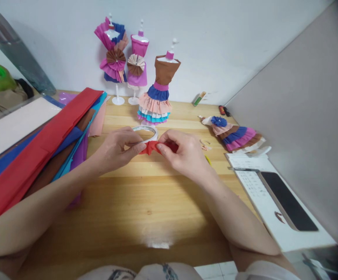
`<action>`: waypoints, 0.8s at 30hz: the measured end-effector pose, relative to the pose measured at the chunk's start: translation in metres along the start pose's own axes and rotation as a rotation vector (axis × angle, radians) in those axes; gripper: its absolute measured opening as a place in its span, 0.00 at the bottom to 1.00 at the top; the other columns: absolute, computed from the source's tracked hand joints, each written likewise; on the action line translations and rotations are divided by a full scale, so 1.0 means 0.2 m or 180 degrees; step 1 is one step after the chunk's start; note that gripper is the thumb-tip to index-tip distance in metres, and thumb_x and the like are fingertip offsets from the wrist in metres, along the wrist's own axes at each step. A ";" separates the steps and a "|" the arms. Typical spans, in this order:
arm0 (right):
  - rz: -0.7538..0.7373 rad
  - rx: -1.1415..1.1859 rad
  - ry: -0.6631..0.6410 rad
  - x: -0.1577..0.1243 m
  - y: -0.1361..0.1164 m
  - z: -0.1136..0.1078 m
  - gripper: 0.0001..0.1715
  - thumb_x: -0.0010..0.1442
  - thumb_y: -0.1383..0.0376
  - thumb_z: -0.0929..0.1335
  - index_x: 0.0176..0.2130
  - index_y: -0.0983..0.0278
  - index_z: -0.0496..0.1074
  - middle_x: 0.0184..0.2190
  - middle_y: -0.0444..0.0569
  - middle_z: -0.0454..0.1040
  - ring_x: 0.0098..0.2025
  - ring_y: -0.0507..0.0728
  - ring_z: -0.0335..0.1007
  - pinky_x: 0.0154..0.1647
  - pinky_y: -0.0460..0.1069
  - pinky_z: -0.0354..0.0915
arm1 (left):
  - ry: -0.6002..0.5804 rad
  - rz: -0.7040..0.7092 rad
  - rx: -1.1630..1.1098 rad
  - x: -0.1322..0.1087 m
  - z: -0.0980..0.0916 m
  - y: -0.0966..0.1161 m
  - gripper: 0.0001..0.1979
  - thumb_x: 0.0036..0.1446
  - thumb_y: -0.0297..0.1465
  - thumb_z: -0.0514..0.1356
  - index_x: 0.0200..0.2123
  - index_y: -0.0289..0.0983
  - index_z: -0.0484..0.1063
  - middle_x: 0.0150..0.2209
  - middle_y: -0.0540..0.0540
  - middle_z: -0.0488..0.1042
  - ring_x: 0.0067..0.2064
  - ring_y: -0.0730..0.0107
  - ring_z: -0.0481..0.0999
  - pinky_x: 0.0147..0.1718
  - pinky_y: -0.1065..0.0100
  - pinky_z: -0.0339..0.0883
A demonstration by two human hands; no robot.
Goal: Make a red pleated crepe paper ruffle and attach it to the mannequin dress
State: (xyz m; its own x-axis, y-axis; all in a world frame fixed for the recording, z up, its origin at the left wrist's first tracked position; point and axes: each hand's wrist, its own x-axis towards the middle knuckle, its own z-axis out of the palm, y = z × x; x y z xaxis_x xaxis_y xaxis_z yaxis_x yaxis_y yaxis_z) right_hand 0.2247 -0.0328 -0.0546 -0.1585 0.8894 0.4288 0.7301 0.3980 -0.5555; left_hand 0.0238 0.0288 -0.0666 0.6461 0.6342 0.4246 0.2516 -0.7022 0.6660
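Observation:
Between my two hands is a small gathered strip of red crepe paper [150, 147], held above the wooden table. My left hand [124, 147] pinches its left end between thumb and fingers. My right hand [179, 151] pinches the right end, and part of the strip lies hidden behind the fingers. Just behind the strip is a roll of white tape [145, 131], partly covered by my left fingers; I cannot tell whether they touch it. Beyond the tape stands a mini dress form [166, 72] in a brown top and a tiered ruffled skirt.
Long folded crepe paper sheets [67, 116] lie at the left. Two more dressed forms [116, 58] stand by the wall. At right are a doll dress form lying down [236, 134], a phone [287, 200] on white paper, and a green glue stick [199, 99]. A tall bottle [20, 50] leans at left.

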 end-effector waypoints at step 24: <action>0.0326 0.0801 0.0090 -0.01 -0.03 0.06 0.07 0.55 0.71 0.67 0.26 0.65 0.69 0.23 0.43 0.71 0.25 0.50 0.64 0.27 0.46 0.58 | -0.0043 0.0271 0.0234 0.01 0.00 0.01 0.15 0.63 0.32 0.55 0.23 0.37 0.69 0.21 0.51 0.67 0.29 0.70 0.65 0.31 0.67 0.59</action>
State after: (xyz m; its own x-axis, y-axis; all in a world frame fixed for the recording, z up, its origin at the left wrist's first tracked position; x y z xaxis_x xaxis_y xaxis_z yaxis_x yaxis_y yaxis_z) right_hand 0.2133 -0.0333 -0.0603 -0.0712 0.9227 0.3789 0.5528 0.3527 -0.7550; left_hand 0.0256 0.0286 -0.0648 0.6769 0.5671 0.4693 0.2472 -0.7756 0.5808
